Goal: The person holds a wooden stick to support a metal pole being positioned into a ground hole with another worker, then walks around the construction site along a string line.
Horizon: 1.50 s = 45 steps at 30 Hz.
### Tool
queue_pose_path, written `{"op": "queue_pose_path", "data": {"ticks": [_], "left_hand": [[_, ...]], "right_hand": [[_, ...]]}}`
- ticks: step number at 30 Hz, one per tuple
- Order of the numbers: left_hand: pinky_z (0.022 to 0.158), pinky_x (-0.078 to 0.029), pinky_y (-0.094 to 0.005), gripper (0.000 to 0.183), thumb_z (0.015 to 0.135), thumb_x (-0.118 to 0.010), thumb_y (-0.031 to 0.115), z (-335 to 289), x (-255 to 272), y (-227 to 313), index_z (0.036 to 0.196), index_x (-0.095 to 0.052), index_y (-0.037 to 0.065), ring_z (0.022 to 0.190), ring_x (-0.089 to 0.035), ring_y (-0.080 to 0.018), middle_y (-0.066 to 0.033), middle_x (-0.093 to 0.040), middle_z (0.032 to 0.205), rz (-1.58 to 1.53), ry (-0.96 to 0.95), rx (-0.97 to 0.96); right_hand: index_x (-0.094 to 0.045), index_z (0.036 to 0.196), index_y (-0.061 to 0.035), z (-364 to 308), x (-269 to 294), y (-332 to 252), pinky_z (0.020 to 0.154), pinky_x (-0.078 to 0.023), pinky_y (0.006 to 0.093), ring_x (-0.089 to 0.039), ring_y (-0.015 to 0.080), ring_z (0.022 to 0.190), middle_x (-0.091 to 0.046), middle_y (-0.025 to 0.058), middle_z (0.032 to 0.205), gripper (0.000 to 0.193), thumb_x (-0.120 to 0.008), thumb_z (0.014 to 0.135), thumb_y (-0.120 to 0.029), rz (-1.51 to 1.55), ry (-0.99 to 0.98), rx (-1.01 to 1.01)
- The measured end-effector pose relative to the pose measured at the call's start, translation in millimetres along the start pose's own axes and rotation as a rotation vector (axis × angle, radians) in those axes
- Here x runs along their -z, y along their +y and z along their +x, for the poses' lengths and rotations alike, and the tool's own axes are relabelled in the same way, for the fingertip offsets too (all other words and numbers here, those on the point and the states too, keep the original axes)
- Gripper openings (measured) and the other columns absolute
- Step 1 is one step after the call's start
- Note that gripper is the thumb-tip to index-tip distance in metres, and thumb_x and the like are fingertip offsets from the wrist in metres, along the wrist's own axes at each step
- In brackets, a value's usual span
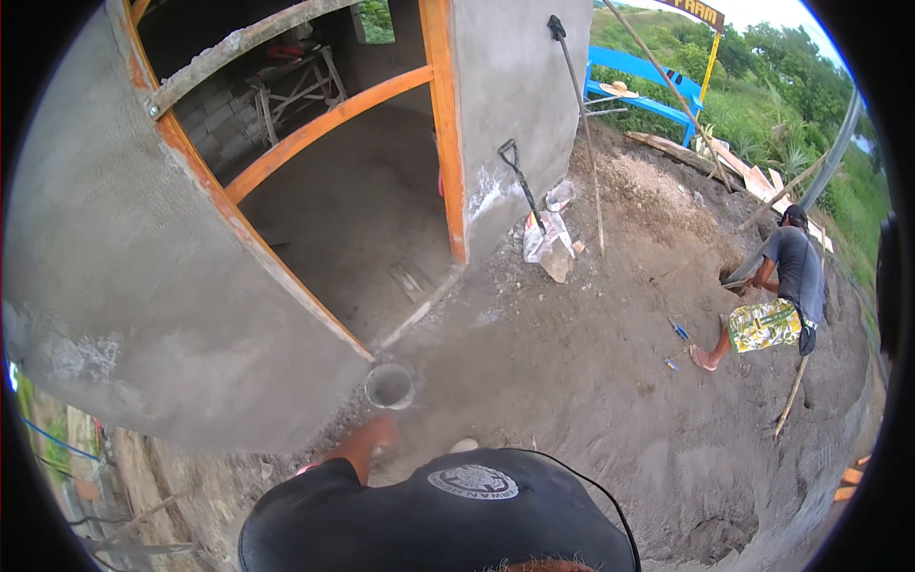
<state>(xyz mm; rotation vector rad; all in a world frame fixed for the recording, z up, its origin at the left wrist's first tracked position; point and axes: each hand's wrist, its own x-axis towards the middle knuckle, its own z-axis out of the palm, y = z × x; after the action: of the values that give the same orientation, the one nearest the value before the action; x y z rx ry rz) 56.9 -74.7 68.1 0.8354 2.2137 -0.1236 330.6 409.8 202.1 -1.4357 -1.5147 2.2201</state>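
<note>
My bare left arm comes out of a black sleeve, and my left hand (380, 431) reaches down blurred just below a round grey bucket (390, 385). The bucket stands on the dirt by the corner of the doorway, its mouth facing up. Whether my fingers touch it cannot be made out, and their shape is smeared. My right hand is hidden behind my black shirt (429, 520). A small pale object (464, 445) shows on the ground past the shirt's edge.
An orange-framed doorway (446, 143) opens in the grey plastered wall (152, 315). A shovel (524, 186) leans there beside a white sack (543, 234). At right, a bent-over person (786, 276) works at a hole near a slanted pole (829, 162). A blue bench (639, 71) stands behind.
</note>
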Motion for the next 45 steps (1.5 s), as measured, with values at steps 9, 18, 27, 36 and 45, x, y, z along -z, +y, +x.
{"op": "queue_pose_path", "data": {"ticks": [9,18,27,36,45], "left_hand": [[0.068,-0.048,-0.0443,0.025,0.076,-0.047,0.019,-19,-36,81,0.082,-0.067,0.005,0.079,-0.061,-0.0343,-0.0168,-0.063,0.086,0.008,-0.072,-0.041],[0.069,-0.046,-0.0453,0.029,0.08,-0.045,0.023,-36,-24,134,0.083,-0.064,0.002,0.08,-0.059,-0.0365,-0.0227,-0.061,0.085,-0.095,-0.097,-0.049],[0.081,-0.046,-0.0385,0.026,0.077,-0.053,0.026,3,46,126,0.093,-0.065,0.01,0.093,-0.058,-0.0307,-0.0155,-0.062,0.096,0.086,-0.24,0.054],[0.077,-0.045,-0.0416,0.026,0.075,-0.052,0.023,73,110,125,0.083,-0.064,0.001,0.089,-0.057,-0.0361,-0.0189,-0.06,0.096,0.064,0.052,-0.34],[0.079,-0.045,-0.0391,0.024,0.074,-0.058,0.024,150,129,43,0.088,-0.065,0.006,0.092,-0.058,-0.0341,-0.0174,-0.061,0.097,-0.214,-0.178,0.056]], "right_hand": [[-0.057,0.089,-0.0049,4,86,36,0.059,-0.047,0.0365,-0.059,0.0207,0.071,-0.06,0.0121,0.08,0.025,-0.045,0.083,-0.026,-0.02,-0.005,-0.074],[-0.056,0.087,-0.0057,-15,233,172,0.057,-0.047,0.0362,-0.058,0.02,0.07,-0.06,0.0107,0.078,0.023,-0.046,0.083,-0.026,-0.008,0.292,-0.411],[-0.055,0.091,-0.007,-107,261,239,0.056,-0.047,0.0357,-0.057,0.0203,0.067,-0.058,0.0091,0.079,0.024,-0.045,0.083,-0.027,-0.22,0.288,-0.425],[-0.047,0.123,-0.0099,-37,183,184,0.058,-0.049,0.0316,-0.057,0.0196,0.069,-0.058,0.0104,0.094,0.04,-0.047,0.085,-0.022,-0.118,0.246,-0.286],[-0.044,0.125,-0.011,-17,126,134,0.059,-0.049,0.0315,-0.058,0.0201,0.071,-0.057,0.0114,0.104,0.041,-0.046,0.086,-0.023,0.118,0.543,-0.489]]}}
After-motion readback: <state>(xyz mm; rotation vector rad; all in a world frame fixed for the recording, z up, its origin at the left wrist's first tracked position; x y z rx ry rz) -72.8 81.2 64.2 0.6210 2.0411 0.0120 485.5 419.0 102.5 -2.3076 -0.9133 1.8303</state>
